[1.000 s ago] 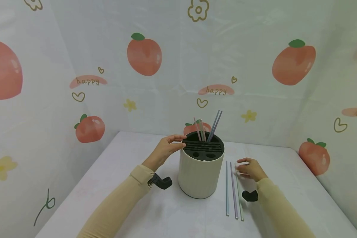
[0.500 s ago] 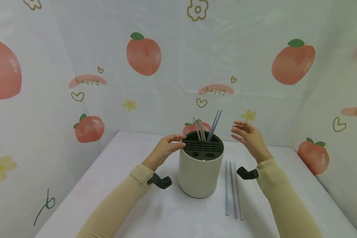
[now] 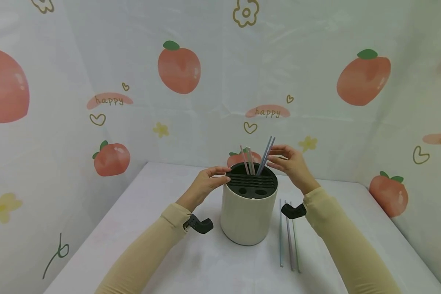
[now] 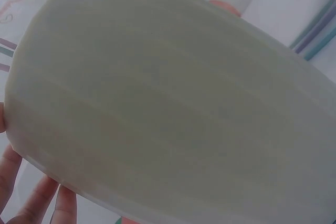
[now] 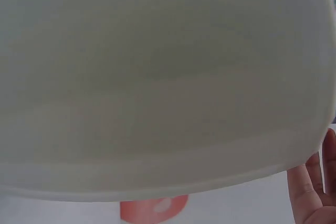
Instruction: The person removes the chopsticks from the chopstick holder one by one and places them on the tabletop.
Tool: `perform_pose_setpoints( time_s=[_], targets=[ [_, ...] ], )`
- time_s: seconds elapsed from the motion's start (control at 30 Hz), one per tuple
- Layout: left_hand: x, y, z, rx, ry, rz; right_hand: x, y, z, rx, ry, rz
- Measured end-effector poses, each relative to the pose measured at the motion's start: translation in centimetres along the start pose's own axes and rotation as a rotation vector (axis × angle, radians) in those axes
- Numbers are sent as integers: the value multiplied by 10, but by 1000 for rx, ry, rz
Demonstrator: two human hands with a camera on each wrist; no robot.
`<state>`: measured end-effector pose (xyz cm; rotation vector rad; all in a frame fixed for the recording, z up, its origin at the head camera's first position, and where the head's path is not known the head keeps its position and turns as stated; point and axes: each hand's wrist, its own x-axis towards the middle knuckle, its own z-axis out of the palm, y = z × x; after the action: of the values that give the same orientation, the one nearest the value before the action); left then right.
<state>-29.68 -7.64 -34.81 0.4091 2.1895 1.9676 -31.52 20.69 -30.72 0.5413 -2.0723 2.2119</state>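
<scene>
A cream-white round knife holder (image 3: 246, 218) with a black slotted top stands upright on the table. Two blue sticks (image 3: 265, 155) lean to the right from its rear opening, beside several shorter pink and pale sticks (image 3: 244, 160). My left hand (image 3: 202, 185) rests at the holder's left rim, its fingers extended along the edge. My right hand (image 3: 290, 163) is at the far right of the rim, fingertips right by the blue sticks and lightly bent. Both wrist views are mostly filled by the holder's wall (image 4: 168, 98), with fingers (image 5: 302, 192) showing past its edge.
On the table right of the holder lie three long thin sticks side by side: a blue stick (image 3: 280, 241), a purple stick (image 3: 289, 245) and a green stick (image 3: 296, 249). A fruit-printed curtain (image 3: 213, 134) hangs behind and at both sides.
My right hand has risen from beside the loose sticks, then moved left to the holder's rim by the blue sticks. The left hand and the holder have stayed put.
</scene>
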Motion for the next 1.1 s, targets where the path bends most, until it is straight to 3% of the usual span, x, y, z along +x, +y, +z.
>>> perform_pose_setpoints(
  time_s=[0.77,1.1],
  targets=[
    [1,-3,1,-4,13,0,3,0,6,-65,11,-8],
    [1,-2,0,8,2,5,4,-36,4,18,23,-146]
  ],
)
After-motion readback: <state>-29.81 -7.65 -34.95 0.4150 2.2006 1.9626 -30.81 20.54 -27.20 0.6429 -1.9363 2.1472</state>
